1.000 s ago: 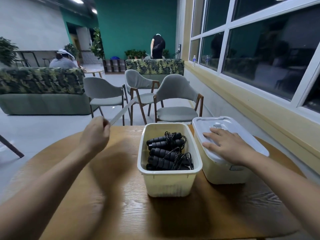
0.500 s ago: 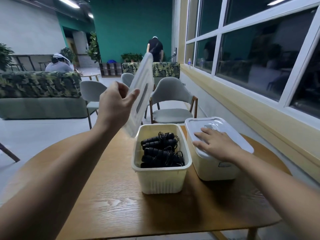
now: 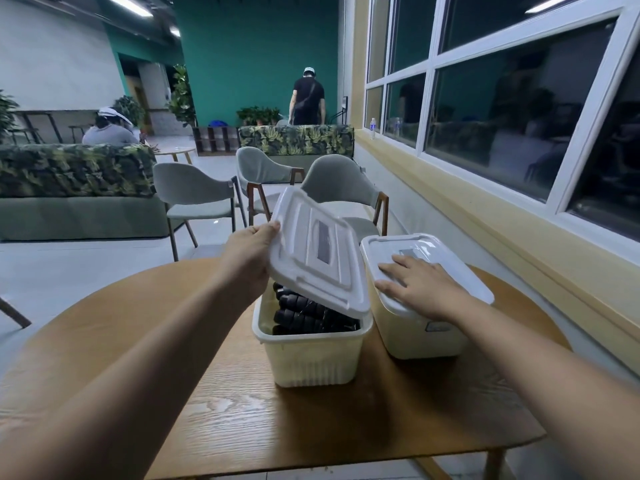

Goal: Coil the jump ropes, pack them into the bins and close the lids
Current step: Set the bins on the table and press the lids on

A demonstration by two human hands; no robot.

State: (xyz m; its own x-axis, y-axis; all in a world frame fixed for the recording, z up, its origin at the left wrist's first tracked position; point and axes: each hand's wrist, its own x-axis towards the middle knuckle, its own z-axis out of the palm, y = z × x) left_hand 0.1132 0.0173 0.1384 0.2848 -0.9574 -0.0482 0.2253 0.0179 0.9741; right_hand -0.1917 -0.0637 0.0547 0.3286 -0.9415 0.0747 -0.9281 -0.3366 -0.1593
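Note:
Two cream bins stand side by side on the round wooden table. The left bin holds coiled black jump ropes, partly hidden under a white lid. My left hand grips that lid by its left edge and holds it tilted over the bin, its right edge low on the bin's right rim. The right bin has its white lid on. My right hand lies flat with spread fingers on top of that lid.
Three grey chairs stand just beyond the table. A leaf-patterned sofa sits at the left, another at the back. A yellow window ledge runs along the right. One person sits behind the left sofa, another stands at the back.
My left hand has swung the lid from upright beside the left bin down over it, now tilted with its right edge on the rim. My right hand has stayed on the right bin's lid.

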